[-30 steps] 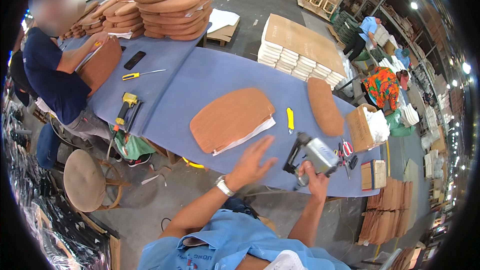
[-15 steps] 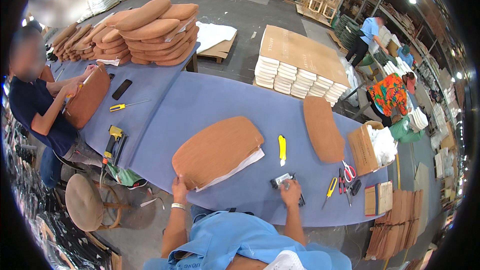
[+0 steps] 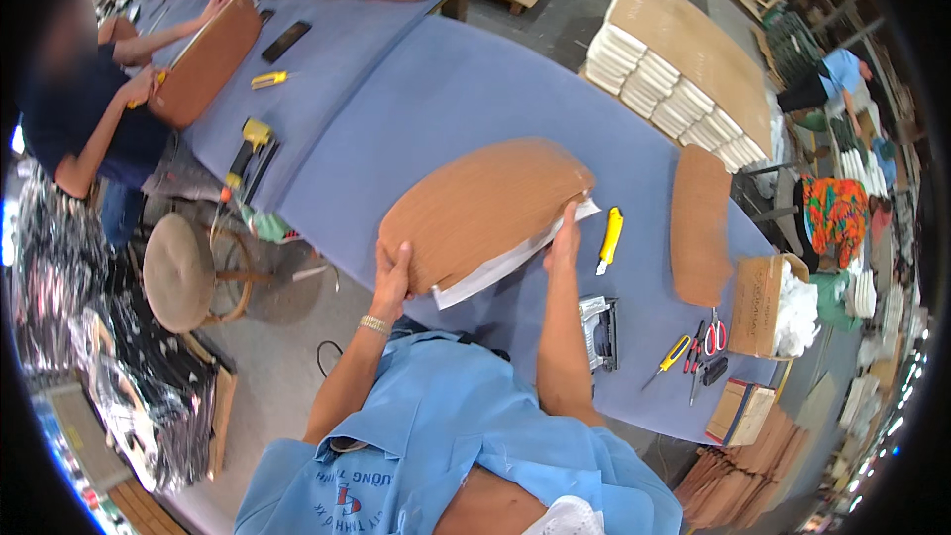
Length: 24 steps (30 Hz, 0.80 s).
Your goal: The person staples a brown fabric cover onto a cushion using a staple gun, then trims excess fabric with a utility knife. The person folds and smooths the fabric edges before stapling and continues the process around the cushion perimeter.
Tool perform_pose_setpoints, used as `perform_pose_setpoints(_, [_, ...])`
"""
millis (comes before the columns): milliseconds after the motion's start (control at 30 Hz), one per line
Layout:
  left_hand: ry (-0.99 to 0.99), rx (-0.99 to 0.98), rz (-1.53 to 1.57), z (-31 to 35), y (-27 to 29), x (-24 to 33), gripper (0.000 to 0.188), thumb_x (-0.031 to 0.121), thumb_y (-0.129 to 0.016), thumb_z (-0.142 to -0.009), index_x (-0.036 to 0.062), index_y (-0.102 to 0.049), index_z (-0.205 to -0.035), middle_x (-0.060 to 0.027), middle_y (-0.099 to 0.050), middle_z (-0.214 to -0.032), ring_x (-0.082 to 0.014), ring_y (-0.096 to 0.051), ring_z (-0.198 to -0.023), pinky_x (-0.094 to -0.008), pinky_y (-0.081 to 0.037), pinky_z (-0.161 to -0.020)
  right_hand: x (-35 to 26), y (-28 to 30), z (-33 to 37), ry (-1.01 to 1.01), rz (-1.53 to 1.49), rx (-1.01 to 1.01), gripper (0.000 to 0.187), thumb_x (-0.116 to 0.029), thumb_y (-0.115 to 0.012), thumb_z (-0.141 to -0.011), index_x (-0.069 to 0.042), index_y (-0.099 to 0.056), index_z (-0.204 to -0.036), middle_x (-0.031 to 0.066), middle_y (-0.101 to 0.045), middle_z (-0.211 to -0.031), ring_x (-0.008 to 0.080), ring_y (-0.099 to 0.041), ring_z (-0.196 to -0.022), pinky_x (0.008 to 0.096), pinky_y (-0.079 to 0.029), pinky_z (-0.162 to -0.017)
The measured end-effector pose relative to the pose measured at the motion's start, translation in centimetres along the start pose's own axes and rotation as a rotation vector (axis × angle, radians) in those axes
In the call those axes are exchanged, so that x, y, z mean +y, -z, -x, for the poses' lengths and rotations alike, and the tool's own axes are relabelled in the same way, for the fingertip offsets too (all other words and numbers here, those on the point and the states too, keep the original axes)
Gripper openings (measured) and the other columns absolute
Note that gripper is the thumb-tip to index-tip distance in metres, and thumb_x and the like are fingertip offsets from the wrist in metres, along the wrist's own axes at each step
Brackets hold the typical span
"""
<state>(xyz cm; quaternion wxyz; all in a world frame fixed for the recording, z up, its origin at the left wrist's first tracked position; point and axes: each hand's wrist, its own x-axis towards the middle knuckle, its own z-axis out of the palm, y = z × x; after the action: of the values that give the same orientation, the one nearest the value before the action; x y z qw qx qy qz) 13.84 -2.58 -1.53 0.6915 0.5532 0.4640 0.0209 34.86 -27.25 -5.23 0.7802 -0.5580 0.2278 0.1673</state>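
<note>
A brown upholstered cushion (image 3: 480,203) with a white cloth edge (image 3: 510,256) along its near side is held between both my hands. My left hand (image 3: 393,275) grips its near left corner, thumb on top and the other fingers partly hidden beneath. At the near right edge, my right hand (image 3: 563,238) holds the cushion by the white cloth, its fingertips partly hidden. A silver and black staple gun (image 3: 600,332) lies on the blue table (image 3: 446,79) beside my right forearm. Right of the cushion rests a yellow utility knife (image 3: 610,240).
Another brown padded piece (image 3: 699,223) lies to the right, near a carton (image 3: 758,307) of white filling. Scissors (image 3: 713,335), a yellow screwdriver (image 3: 669,359) and a small box (image 3: 741,411) sit close by. At left, a co-worker (image 3: 94,109) handles a cushion near a yellow staple gun (image 3: 248,151).
My right hand has let go of the staple gun and taken hold of the cushion's right side. The cushion looks raised and tilted, and the whole view has shifted.
</note>
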Motion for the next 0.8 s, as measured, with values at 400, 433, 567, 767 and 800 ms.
perform_pose_setpoints(400, [0.435, -0.184, 0.321, 10.1, 9.3, -2.9, 0.067, 0.054, -0.065, -0.101, 0.0098, -0.044, -0.148, -0.0035, -0.061, -0.083, -0.0108, -0.052, -0.048, -0.0224, -0.032, -0.036, -3.0, 0.7, 11.4, 0.369, 0.482, -0.091, 0.039, -0.033, -0.062, -0.107, 0.004, -0.069, -0.098, 0.0002, -0.064, -0.088, 0.0085, -0.053, -0.081, 0.0302, -0.044, -0.07])
perform_pose_setpoints(433, [0.468, -0.209, 0.293, 11.1, 10.0, -3.2, 0.068, 0.052, -0.065, -0.102, 0.009, -0.042, -0.149, -0.0041, -0.062, -0.086, -0.0103, -0.052, -0.048, -0.0225, -0.033, -0.035, -2.9, 1.5, 12.7, 0.332, 0.483, -0.11, 0.035, -0.029, -0.063, -0.106, 0.005, -0.069, -0.101, 0.0002, -0.066, -0.09, 0.0079, -0.053, -0.082, 0.0292, -0.045, -0.071])
perform_pose_setpoints(567, [0.373, -0.206, 0.341, 12.7, 9.4, -4.5, 0.068, 0.052, -0.063, -0.103, 0.0072, -0.041, -0.15, -0.0042, -0.062, -0.084, -0.0111, -0.053, -0.047, -0.0231, -0.034, -0.035, -2.1, 5.7, 14.0, 0.237, 0.462, -0.115, 0.023, -0.021, -0.065, -0.105, 0.002, -0.067, -0.11, 0.0029, -0.068, -0.093, 0.0107, -0.058, -0.083, 0.0288, -0.049, -0.073])
perform_pose_setpoints(767, [0.402, -0.175, 0.275, 12.5, 9.5, -4.3, 0.057, 0.049, -0.059, -0.106, 0.0089, -0.048, -0.144, -0.0023, -0.063, -0.083, -0.0096, -0.054, -0.048, -0.0216, -0.035, -0.033, -5.9, 1.9, 17.3, 0.716, 0.739, 0.11, 0.021, -0.019, -0.069, -0.101, 0.0, -0.066, -0.111, 0.0035, -0.068, -0.082, 0.0119, -0.063, -0.07, 0.0273, -0.052, -0.066])
perform_pose_setpoints(800, [0.393, -0.184, 0.257, 12.5, 9.6, -4.3, 0.058, 0.049, -0.059, -0.106, 0.0087, -0.047, -0.145, -0.0024, -0.063, -0.084, -0.0095, -0.054, -0.048, -0.0217, -0.034, -0.033, -6.1, 2.0, 17.4, 0.679, 0.737, 0.067, 0.024, -0.022, -0.069, -0.101, 0.0, -0.066, -0.111, 0.0027, -0.068, -0.08, 0.0118, -0.063, -0.067, 0.0275, -0.052, -0.064])
